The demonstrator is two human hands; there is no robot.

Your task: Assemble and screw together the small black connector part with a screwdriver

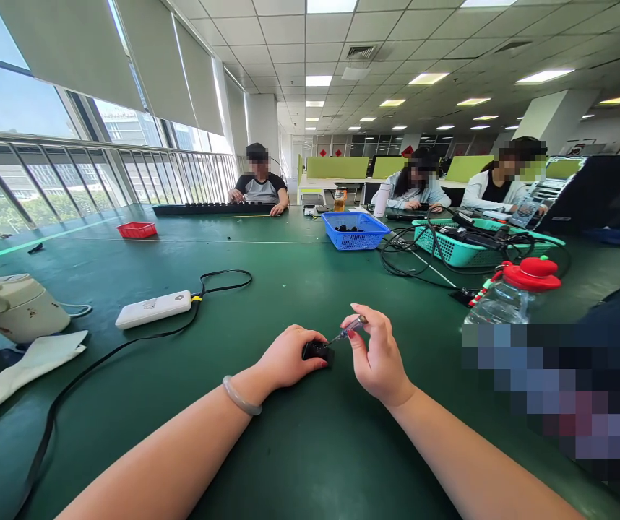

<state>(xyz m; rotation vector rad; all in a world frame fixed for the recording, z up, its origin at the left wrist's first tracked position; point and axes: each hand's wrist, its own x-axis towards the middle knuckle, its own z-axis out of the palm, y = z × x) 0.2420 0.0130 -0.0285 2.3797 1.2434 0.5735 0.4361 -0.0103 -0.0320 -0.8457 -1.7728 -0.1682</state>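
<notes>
Near the middle of the green table, my left hand (pixel 292 355) is closed round a small black block-like part (pixel 318 352), its exact kind too small to make out. My right hand (pixel 379 354) pinches a screwdriver (pixel 350 328) by its clear handle, between thumb and fingers. The screwdriver slants down to the left, and its thin shaft reaches the top of the black part. Whether the tip sits in a screw is too small to see. A pale bangle circles my left wrist.
A white power bank (pixel 152 310) with a black cord lies on the left. Beyond are a red tray (pixel 136 230), a blue basket (pixel 356 235) of black parts and a teal basket (pixel 467 253) of cables. A red-capped bottle (pixel 510 296) stands right. Several people sit across the table.
</notes>
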